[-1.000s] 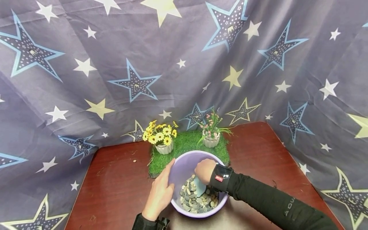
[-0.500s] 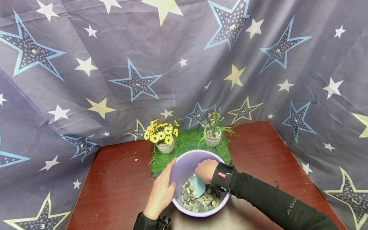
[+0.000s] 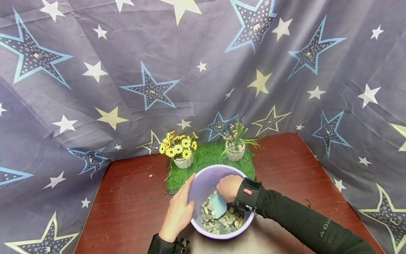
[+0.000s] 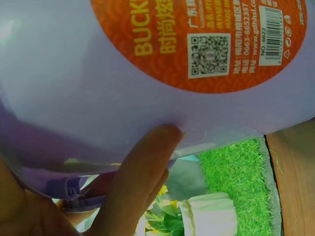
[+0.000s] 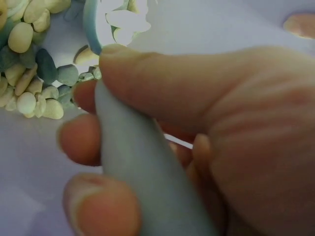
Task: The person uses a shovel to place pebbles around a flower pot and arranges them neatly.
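Note:
A light purple bucket (image 3: 203, 183) with pebbles (image 3: 219, 227) in its bottom stands tilted towards me in the head view. My left hand (image 3: 178, 213) holds its left side at the rim; in the left wrist view a finger (image 4: 142, 172) presses the outer wall below an orange label (image 4: 211, 44). Inside the bucket, my right hand (image 3: 229, 187) grips a light blue scoop (image 3: 218, 206), its blade down against the pebbles. The right wrist view shows the thumb and fingers wrapped round the scoop's thick handle (image 5: 138, 162), with grey and cream pebbles (image 5: 29, 73) beyond.
Behind the bucket lies a green turf mat (image 3: 206, 155). Yellow flowers (image 3: 179, 146) in a white pot (image 3: 184, 162) stand on its left, and a pink-flowered plant (image 3: 234, 139) on its right. One small pebble (image 3: 150, 175) lies on the red-brown table (image 3: 127, 204).
The scoop's blade has turned and shifted slightly left among the pebbles, so more of its face shows. The left hand keeps its hold on the bucket.

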A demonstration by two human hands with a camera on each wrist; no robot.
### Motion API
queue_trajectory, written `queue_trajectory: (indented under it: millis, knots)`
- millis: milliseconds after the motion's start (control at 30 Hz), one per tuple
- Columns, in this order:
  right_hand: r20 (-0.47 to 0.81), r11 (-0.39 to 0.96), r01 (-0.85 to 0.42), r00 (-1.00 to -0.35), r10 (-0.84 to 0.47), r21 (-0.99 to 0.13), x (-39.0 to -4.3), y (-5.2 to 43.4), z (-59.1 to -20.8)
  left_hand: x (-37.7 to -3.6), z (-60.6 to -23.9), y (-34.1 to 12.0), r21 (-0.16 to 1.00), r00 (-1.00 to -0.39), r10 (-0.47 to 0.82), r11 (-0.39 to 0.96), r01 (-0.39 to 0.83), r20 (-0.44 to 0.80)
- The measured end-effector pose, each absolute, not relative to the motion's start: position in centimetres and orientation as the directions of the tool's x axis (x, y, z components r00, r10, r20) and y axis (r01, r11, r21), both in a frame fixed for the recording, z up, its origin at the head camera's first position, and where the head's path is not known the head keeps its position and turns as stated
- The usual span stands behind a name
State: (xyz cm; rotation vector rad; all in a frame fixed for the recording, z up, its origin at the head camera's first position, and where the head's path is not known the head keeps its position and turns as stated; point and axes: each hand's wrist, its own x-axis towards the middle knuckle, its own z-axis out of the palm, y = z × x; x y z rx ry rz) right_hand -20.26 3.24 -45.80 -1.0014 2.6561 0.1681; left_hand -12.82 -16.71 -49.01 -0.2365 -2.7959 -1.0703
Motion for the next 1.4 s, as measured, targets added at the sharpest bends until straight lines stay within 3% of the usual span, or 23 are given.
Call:
queue_trajectory:
  millis: [233, 600, 867, 1400]
  knots:
    - [-0.381, 0.716, -0.678, -0.625, -0.681, -0.165, -20.5, 3.0, -46.1, -12.7, -48.9, -16.7, 0.649, -0.978, 0.099, 0.736, 0.195, 0.182]
    - [-0.360, 0.683, -0.691, -0.591, -0.722, -0.237, -20.7, 3.5, -45.9, -12.8, -49.0, -16.6, 0.653, -0.981, 0.093, 0.735, 0.183, 0.170]
    - [-0.343, 0.679, -0.694, -0.594, -0.728, -0.240, -20.6, 3.8, -44.6, -12.8, -49.0, -16.6, 0.653, -0.980, 0.088, 0.735, 0.183, 0.176]
    - [-0.251, 0.642, -0.678, -0.592, -0.766, -0.358, -21.0, 5.2, -42.9, -12.9, -48.9, -16.7, 0.660, -0.984, 0.083, 0.732, 0.169, 0.159]
